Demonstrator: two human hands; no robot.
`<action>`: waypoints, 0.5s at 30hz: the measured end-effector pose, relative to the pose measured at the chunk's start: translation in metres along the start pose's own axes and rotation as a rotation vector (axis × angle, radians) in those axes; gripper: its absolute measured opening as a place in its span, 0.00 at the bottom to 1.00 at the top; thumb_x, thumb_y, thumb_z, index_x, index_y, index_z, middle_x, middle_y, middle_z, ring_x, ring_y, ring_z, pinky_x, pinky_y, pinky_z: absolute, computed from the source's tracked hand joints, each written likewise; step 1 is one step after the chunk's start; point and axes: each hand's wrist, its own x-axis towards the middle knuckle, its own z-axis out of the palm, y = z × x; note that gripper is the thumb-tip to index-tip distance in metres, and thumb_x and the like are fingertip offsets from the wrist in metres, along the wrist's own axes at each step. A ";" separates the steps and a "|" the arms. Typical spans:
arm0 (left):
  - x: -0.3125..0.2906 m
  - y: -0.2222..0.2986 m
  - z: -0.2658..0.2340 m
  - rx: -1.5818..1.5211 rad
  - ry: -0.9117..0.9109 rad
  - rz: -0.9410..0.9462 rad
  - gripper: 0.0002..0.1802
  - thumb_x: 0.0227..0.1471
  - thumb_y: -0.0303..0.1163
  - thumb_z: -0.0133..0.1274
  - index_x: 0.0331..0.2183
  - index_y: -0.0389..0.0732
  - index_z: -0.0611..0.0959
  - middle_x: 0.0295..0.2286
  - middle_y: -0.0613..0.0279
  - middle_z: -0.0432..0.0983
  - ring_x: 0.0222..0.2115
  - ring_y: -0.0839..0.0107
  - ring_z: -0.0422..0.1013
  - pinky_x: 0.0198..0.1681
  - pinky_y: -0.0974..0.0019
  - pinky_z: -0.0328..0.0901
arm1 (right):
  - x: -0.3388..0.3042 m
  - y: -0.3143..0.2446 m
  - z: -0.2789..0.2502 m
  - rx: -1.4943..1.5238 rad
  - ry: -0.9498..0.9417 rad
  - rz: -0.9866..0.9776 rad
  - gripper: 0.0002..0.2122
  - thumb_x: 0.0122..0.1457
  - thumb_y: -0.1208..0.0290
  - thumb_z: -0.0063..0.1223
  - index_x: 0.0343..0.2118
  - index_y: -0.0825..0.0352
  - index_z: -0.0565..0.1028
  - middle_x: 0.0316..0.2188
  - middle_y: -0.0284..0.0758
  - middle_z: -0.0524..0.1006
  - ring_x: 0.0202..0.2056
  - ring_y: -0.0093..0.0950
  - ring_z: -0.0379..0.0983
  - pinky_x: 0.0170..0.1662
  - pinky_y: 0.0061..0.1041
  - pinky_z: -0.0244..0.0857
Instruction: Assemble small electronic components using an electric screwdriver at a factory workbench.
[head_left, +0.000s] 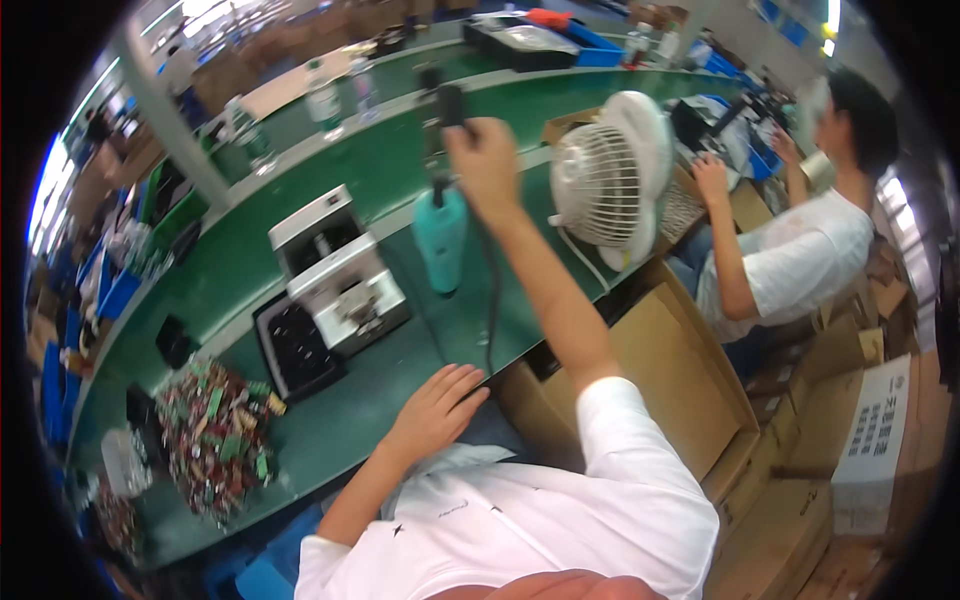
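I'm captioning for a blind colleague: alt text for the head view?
A person's right hand is at a blurred dark object near a teal tool; the left hand lies at the edge of a green workbench. A white fan stands nearby.

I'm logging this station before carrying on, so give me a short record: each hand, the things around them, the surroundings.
Left hand: at the near edge of the green table, fingers extended, no grip seen
Right hand: raised at a black handle; blurred, grip unclear
Below right hand in view: teal tool
Left of tool: white machine, black tray of dark parts
Far left: pile of small mixed parts
Right: white fan, co-worker beyond it
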 end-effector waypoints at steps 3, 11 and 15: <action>-0.016 0.014 -0.012 -0.100 0.117 -0.008 0.21 0.45 0.25 0.52 0.45 0.38 0.73 0.50 0.54 0.65 0.49 0.59 0.64 0.53 0.59 0.60 | -0.043 -0.059 -0.084 0.500 0.072 0.309 0.10 0.58 0.73 0.47 0.41 0.70 0.69 0.31 0.36 0.73 0.28 0.23 0.68 0.30 0.21 0.66; -0.001 0.039 -0.070 -0.572 0.598 -0.166 0.19 0.45 0.27 0.53 0.43 0.37 0.74 0.46 0.53 0.68 0.45 0.59 0.66 0.48 0.62 0.62 | -0.181 -0.096 -0.123 0.999 0.384 0.327 0.14 0.52 0.82 0.52 0.43 0.68 0.70 0.41 0.38 0.72 0.36 0.30 0.71 0.39 0.30 0.70; 0.022 0.028 -0.095 -0.781 0.765 -0.214 0.14 0.46 0.31 0.55 0.38 0.38 0.76 0.38 0.57 0.71 0.39 0.63 0.65 0.43 0.65 0.62 | -0.212 -0.122 -0.138 0.094 -0.303 -0.129 0.10 0.48 0.80 0.55 0.36 0.67 0.73 0.40 0.36 0.73 0.35 0.31 0.70 0.38 0.30 0.67</action>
